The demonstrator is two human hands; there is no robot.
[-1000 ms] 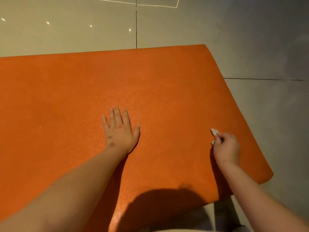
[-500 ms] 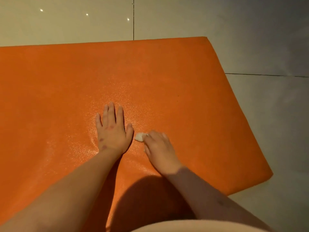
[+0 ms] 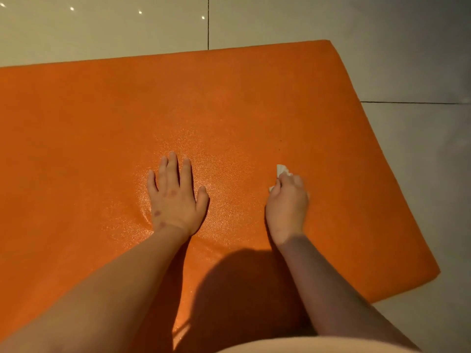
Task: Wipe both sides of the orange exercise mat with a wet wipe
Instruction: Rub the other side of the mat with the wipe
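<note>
Moved: right hand (image 3: 286, 205) has swept back to the right, away from the left thumb it was just beside half a second ago. It now sits about midway between that thumb and the mat's right edge. The left hand (image 3: 175, 200) has kept its place.
Mat: orange exercise mat (image 3: 254, 98) lies flat on the tiled floor (image 3: 407, 174), one face up. Its far-right and near-right corners are in view, and its left part runs out of view.
Left hand: palm down on the mat near the middle, fingers (image 3: 172, 164) straight and slightly spread, pressing the mat to the floor.
Right hand: fingers curled over and bunched round the wet wipe (image 3: 281, 170), knuckles up and low on the mat. Only a white corner pokes out on the far side of the thumb.
Sheen: a glittering patch lies around and between the hands. I cannot tell whether it is damp or glare.
Step in hand: side-to-side strokes across the upper face, judged from the hand's position.
Progress: early, I judge. The underside still faces the floor, and no flip has been made.
Risk, skipped strips: the wipe is balled so small that each pass covers a narrow band, so the far half and the right border could be missed.
Risk, mat sliding: the tiles look glossy, so a hard stroke toward the right edge, well away from the bracing palm, could drag or ruck the mat.
Risk, wipe drying: a tight wad exposes little fresh surface and may smear rather than clean.
</note>
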